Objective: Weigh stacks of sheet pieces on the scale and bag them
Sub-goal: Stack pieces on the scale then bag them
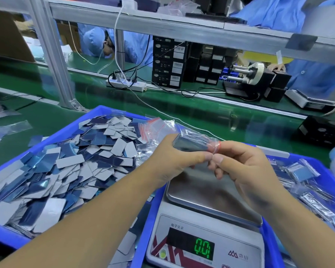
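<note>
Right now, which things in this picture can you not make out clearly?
Head view only:
- Stack in the bag: piece count hidden by left hand, right hand and glare.
- Bag's red seal: bunched under the fingertips; closed or not, cannot tell.
- Scale pan: far part hidden by both hands.
- Scale buttons: cut off by bottom edge.
- Box labels at the back: too small to read.

Head-worn view, downward, near scale (205, 225)
</note>
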The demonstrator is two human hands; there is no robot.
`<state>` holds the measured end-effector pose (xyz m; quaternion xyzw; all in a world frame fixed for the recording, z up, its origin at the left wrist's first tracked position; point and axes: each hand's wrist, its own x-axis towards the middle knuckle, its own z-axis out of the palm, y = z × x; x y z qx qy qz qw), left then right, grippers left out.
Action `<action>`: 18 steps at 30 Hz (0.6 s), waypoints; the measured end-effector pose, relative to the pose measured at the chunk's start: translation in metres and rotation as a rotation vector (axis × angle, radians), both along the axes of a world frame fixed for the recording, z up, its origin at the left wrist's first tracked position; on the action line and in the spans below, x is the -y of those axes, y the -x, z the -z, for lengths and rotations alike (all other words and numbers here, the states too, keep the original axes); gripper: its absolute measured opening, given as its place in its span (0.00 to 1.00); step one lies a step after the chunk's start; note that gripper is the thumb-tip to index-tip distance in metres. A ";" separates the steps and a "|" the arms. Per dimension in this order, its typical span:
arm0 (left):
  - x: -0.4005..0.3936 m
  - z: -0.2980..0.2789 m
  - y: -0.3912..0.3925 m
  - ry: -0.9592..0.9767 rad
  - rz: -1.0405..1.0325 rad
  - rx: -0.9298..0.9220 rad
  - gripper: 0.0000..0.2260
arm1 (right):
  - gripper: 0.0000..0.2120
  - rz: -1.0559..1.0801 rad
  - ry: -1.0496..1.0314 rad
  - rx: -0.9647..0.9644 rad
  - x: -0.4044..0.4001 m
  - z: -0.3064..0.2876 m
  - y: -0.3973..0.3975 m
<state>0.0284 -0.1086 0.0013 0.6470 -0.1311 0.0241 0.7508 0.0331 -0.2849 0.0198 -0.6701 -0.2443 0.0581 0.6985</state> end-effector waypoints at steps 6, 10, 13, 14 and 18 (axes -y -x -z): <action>0.000 0.003 0.000 -0.064 0.023 -0.054 0.13 | 0.02 0.074 0.007 0.047 -0.002 0.003 -0.004; -0.005 -0.001 0.000 -0.018 0.135 -0.086 0.11 | 0.07 0.157 0.057 0.102 0.004 0.006 -0.009; -0.004 0.001 -0.001 -0.104 0.087 -0.062 0.12 | 0.04 0.221 0.252 0.267 0.009 0.007 -0.012; -0.003 0.002 -0.001 -0.128 0.072 -0.061 0.14 | 0.05 0.235 0.323 0.335 0.009 0.007 -0.012; 0.001 0.004 -0.003 -0.123 0.044 -0.020 0.15 | 0.13 0.261 0.392 0.461 0.009 0.009 -0.011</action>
